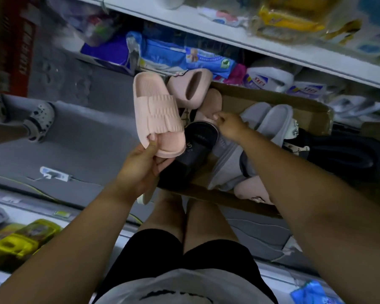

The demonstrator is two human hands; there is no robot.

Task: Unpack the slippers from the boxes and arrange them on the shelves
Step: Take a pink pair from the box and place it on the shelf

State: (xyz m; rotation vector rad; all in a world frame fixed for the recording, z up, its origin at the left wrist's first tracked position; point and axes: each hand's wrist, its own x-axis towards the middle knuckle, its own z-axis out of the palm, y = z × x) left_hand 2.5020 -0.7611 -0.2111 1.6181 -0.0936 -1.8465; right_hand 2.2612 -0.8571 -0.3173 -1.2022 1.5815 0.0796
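Over the cardboard box, the left hand grips a pink slipper by its near end, long axis pointing away. The right hand is nearer the matching slipper in the box, fingers pinching its edge.

A pale pink ribbed slipper, a black slipper, grey slippers, brown cardboard box.
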